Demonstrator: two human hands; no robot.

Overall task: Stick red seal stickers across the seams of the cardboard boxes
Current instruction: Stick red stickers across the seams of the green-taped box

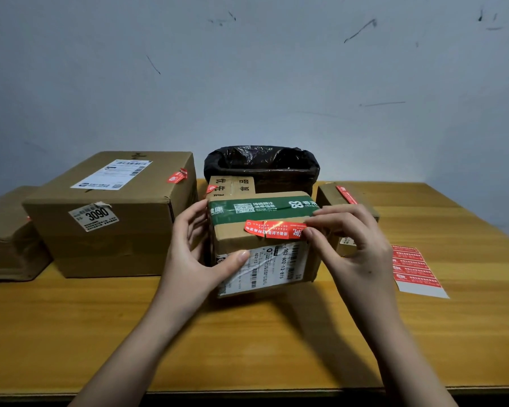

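small box [262, 245]: left hand [194, 259] grips its side, steadying it; right hand [350, 245] pinches red sticker [274, 229] end, fingers narrow, laying it across the seam.

Large cardboard box [112, 218], front sticker: "3090". Small cardboard box [265, 245], white shipping label [265, 268]: "502-602-12-815", also "602-12"; its green tape [262, 208] carries a QR code and "Hong". Rear box [232, 185]: printed Chinese characters. Red seal sticker [274, 229]: text too small to read.
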